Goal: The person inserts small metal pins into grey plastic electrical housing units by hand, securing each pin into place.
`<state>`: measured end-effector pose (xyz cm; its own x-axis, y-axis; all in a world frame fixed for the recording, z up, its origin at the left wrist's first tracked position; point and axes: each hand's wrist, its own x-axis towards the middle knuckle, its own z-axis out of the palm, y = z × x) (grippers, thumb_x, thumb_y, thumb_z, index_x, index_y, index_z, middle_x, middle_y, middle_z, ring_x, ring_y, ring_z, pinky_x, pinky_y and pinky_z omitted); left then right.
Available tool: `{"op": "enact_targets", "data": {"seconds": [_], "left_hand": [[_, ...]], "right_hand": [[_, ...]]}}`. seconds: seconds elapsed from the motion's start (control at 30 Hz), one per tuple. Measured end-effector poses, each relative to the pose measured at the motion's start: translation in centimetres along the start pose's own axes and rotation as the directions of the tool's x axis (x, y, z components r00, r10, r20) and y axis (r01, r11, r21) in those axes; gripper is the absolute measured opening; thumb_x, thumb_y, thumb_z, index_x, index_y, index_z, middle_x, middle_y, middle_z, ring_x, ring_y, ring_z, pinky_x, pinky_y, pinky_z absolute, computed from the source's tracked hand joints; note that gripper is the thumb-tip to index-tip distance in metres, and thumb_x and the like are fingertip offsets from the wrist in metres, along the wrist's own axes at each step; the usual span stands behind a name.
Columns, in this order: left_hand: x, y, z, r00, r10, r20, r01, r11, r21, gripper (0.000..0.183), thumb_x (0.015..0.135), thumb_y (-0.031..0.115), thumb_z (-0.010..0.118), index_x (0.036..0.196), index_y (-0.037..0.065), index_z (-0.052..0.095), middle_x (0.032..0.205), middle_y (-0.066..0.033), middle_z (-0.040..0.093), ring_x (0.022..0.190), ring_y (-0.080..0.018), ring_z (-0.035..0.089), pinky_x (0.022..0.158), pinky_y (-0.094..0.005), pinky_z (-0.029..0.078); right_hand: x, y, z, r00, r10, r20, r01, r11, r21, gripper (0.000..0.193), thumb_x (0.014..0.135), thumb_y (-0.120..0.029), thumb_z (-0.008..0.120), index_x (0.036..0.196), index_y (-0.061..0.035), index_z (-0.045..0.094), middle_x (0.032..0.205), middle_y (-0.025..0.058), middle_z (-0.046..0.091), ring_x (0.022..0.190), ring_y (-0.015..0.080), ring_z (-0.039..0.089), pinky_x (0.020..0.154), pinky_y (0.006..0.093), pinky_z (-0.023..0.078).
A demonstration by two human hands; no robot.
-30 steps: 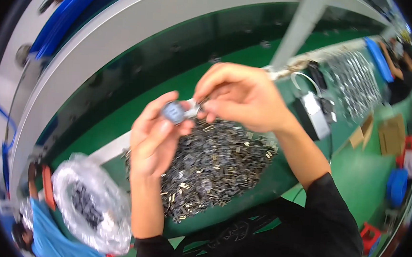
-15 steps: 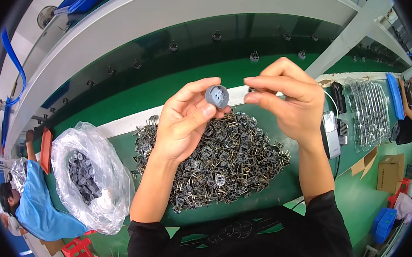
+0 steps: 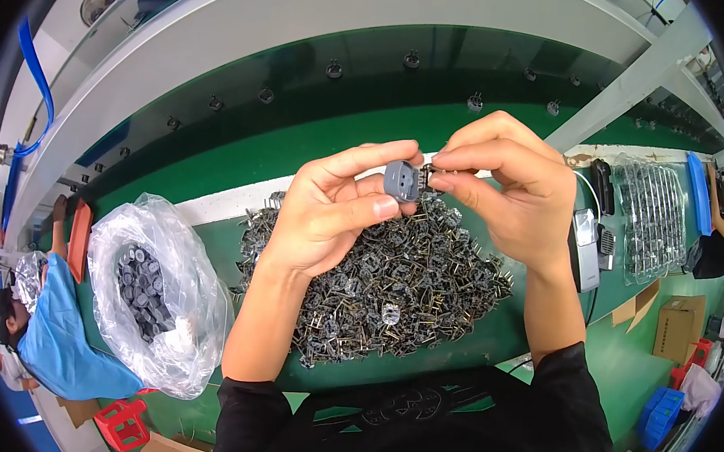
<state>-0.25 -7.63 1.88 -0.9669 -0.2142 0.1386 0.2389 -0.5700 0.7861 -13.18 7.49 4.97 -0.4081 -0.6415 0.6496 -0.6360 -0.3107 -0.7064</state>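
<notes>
Between the thumb and fingers of my left hand (image 3: 321, 215) is a round grey plastic housing (image 3: 401, 181), turned on its side with slots showing. My right hand (image 3: 524, 187) pinches a small dark part with metal pins (image 3: 427, 178) right beside the housing; whether the two touch I cannot tell. Below both hands spreads a large pile of small black parts with brass-coloured pins (image 3: 400, 287) on the green table (image 3: 334, 382). To the left, a clear plastic bag (image 3: 107, 267) stands open with many grey round housings (image 3: 143, 295) inside.
Behind the white ledge, a green conveyor (image 3: 345, 111) carries several spaced small parts. At right lie clear plastic trays (image 3: 652, 213) and a grey-white device (image 3: 585, 246). A person in blue (image 3: 73, 340) sits at far left near an orange bin (image 3: 79, 240). A grey post (image 3: 633, 77) rises at right.
My hands have come together, bringing the pinned part up to the housing. The housing has turned from face-on to sideways. My view has shifted slightly.
</notes>
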Motion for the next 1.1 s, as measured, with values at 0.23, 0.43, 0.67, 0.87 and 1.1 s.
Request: {"op": "enact_targets", "data": {"seconds": [0.23, 0.43, 0.67, 0.87, 1.1], "left_hand": [[0.1, -0.4, -0.6, 0.99, -0.06, 0.131, 0.066, 0.997, -0.041, 0.034, 0.09, 0.006, 0.059, 0.121, -0.008, 0.054, 0.107, -0.0176, 0.063, 0.091, -0.0214, 0.065, 0.081, -0.03, 0.054], [0.1, -0.7, -0.6, 0.989, -0.06, 0.134, 0.067, 0.996, -0.054, 0.033, 0.091, 0.008, 0.058, 0.121, -0.007, 0.054, 0.108, -0.0174, 0.063, 0.09, -0.0219, 0.065, 0.082, -0.0308, 0.054], [-0.1, -1.0, -0.6, 0.995, -0.037, 0.089, 0.047, 0.993, -0.108, 0.03, 0.09, 0.004, 0.058, 0.118, -0.006, 0.055, 0.111, -0.018, 0.062, 0.092, -0.0223, 0.065, 0.083, -0.0315, 0.055], [0.8, -1.0, -0.7, 0.992, 0.066, -0.106, 0.001, 0.842, 0.54, 0.024, 0.085, -0.002, 0.062, 0.108, -0.005, 0.062, 0.103, -0.0116, 0.064, 0.087, -0.0129, 0.063, 0.08, -0.0252, 0.052], [6.7, 0.2, -10.2, 0.875, 0.12, -0.47, 0.363, 0.48, 0.798, 0.023, 0.087, 0.008, 0.059, 0.106, -0.004, 0.066, 0.085, -0.0059, 0.065, 0.072, -0.0114, 0.059, 0.066, -0.0243, 0.048]], "right_hand": [[0.1, -1.0, -0.2, 0.993, -0.106, 0.049, 0.111, 0.987, -0.118, 0.019, 0.067, 0.005, 0.074, 0.084, -0.0021, 0.069, 0.083, 0.0056, 0.06, 0.069, 0.0143, 0.06, 0.057, 0.0248, 0.048], [-0.4, -1.3, 0.1, 0.99, -0.1, 0.097, 0.117, 0.975, -0.191, 0.019, 0.066, 0.005, 0.075, 0.083, -0.0015, 0.069, 0.082, 0.0068, 0.06, 0.071, 0.0161, 0.058, 0.058, 0.0255, 0.047], [-1.3, -0.8, 1.5, 0.989, -0.149, 0.003, 0.144, 0.949, -0.279, 0.02, 0.068, 0.006, 0.072, 0.086, -0.0019, 0.07, 0.084, 0.0063, 0.059, 0.072, 0.0161, 0.057, 0.058, 0.0252, 0.046], [-2.0, 1.3, 0.7, 0.989, -0.135, 0.055, 0.146, 0.929, -0.339, 0.03, 0.072, 0.003, 0.068, 0.101, -0.0047, 0.066, 0.082, 0.005, 0.057, 0.071, 0.0201, 0.057, 0.06, 0.03, 0.047], [-8.1, 7.3, -5.2, 0.883, 0.425, 0.2, -0.322, 0.857, -0.401, 0.02, 0.083, -0.008, 0.064, 0.102, -0.0043, 0.067, 0.087, 0.0098, 0.061, 0.073, 0.0227, 0.06, 0.066, 0.0323, 0.047]]}}
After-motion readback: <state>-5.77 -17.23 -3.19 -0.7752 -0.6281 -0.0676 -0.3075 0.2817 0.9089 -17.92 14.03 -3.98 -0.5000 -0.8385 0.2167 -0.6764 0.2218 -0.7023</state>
